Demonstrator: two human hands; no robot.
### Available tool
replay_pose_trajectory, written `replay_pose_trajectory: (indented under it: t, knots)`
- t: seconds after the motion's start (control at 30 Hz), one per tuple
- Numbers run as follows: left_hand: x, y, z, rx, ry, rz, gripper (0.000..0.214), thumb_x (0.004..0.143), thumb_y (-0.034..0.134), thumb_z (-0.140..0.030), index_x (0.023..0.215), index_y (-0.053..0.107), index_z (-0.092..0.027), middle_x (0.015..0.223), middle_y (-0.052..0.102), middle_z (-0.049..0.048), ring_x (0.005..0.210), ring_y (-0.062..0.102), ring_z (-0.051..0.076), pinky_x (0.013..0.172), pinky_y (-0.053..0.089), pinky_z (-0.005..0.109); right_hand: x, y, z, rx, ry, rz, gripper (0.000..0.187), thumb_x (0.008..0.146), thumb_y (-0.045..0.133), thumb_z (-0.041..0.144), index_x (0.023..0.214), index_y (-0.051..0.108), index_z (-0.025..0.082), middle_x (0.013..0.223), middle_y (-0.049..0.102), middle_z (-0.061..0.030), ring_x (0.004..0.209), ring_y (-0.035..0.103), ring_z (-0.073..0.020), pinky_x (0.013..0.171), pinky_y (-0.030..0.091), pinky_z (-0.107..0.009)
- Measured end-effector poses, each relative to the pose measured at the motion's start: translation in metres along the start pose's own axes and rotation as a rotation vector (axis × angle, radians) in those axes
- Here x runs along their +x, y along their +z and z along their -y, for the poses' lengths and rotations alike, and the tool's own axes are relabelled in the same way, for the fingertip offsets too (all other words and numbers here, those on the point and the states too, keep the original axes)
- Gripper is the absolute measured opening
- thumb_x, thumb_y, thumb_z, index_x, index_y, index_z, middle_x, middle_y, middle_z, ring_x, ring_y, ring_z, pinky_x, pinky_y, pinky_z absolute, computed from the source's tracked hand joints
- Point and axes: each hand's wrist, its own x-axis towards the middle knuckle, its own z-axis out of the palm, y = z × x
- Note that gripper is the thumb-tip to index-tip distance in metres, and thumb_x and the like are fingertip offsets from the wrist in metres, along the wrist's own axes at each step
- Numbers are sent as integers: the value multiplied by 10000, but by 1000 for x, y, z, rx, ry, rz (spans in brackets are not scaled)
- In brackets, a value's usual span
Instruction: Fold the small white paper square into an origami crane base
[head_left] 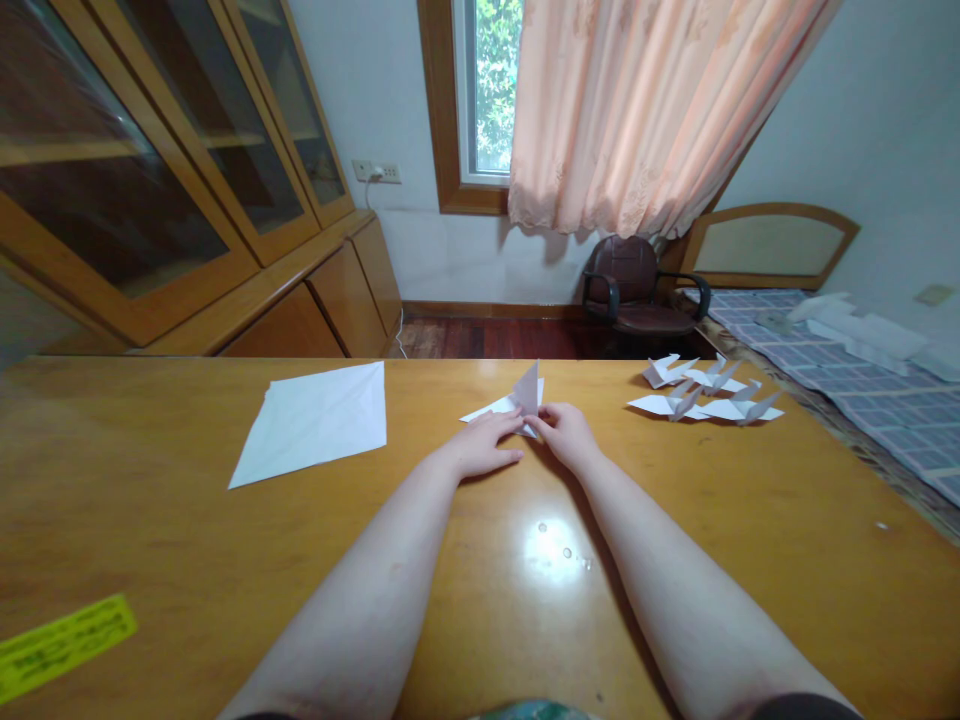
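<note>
A partly folded piece of white origami paper [527, 390] lies on the wooden table in front of me, one pointed flap standing upright. My left hand [484, 445] rests over its left part, fingers stretched out and thumb apart, with the fingertips touching the paper near the base of the flap. From the right, my right hand [568, 432] pinches the paper's lower edge between thumb and curled fingers. The lower part of the fold is partly hidden by my fingers.
A stack or sheet of white paper [319, 420] lies to the left on the table [480, 600]. Several folded paper cranes [739, 404] stand at the right, near the far edge. A yellow label [64, 645] is at the near left. Beyond the table stands an office chair [634, 285].
</note>
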Motion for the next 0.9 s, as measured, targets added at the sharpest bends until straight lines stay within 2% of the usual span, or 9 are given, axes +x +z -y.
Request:
replay_pose_trajectory:
  t: [0.13, 0.27, 0.37, 0.5, 0.63, 0.73, 0.8, 0.9]
  knots:
    - [1, 1, -3, 55, -27, 21, 663, 854, 589, -428, 1466, 396, -261, 1550, 346, 54, 1415, 335, 255, 1180, 240, 419, 2, 1, -1, -43, 147, -56, 270, 810, 557, 373, 673, 661, 165, 666, 659, -39, 643, 546, -162, 610, 339, -262]
    - [2, 2, -5, 134, -83, 27, 617, 876, 554, -438, 1446, 428, -234, 1538, 371, 73, 1423, 323, 250, 1192, 201, 437, 2, -1, -2, 41, 291, -121, 298, 771, 561, 407, 577, 551, 181, 557, 560, 12, 563, 485, -138, 561, 302, -256]
    - [2, 2, -4, 190, -161, 11, 617, 891, 524, -447, 1457, 409, -230, 1557, 331, 79, 1442, 283, 247, 1196, 174, 449, 0, -2, -2, 115, 333, -180, 371, 786, 530, 458, 531, 468, 196, 499, 478, 36, 533, 439, -129, 546, 288, -256]
    - [1, 2, -3, 238, -259, -39, 597, 908, 483, -478, 1459, 404, -261, 1574, 298, 56, 1448, 267, 255, 1190, 181, 465, -1, -5, -2, 166, 357, -262, 384, 781, 528, 470, 522, 431, 203, 482, 434, 46, 524, 398, -122, 535, 271, -256]
    - [1, 2, -1, 271, -319, -65, 544, 925, 456, -481, 1440, 424, -310, 1563, 330, 35, 1441, 281, 264, 1178, 189, 495, -1, -6, -2, 252, 314, -352, 375, 781, 530, 480, 543, 454, 199, 505, 463, 38, 544, 422, -127, 547, 308, -254]
    - [1, 3, 2, 284, -351, -133, 489, 932, 454, -456, 1396, 488, -308, 1520, 411, 47, 1407, 342, 277, 1159, 232, 494, -3, -7, -2, 288, 216, -427, 356, 777, 553, 481, 575, 507, 191, 582, 558, 4, 615, 507, -155, 621, 391, -271]
    - [2, 2, 5, 276, -387, -198, 455, 933, 453, -439, 1349, 545, -278, 1473, 472, 73, 1360, 407, 289, 1124, 300, 474, -4, -7, 0, 306, 127, -426, 314, 776, 571, 456, 623, 570, 182, 708, 653, -41, 728, 588, -190, 726, 448, -301]
    - [2, 0, 8, 254, -433, -285, 448, 916, 483, -433, 1307, 577, -236, 1408, 536, 102, 1291, 472, 304, 1063, 370, 460, -6, -7, 3, 371, 7, -337, 259, 787, 577, 417, 751, 663, 176, 901, 723, -85, 875, 646, -225, 849, 480, -347]
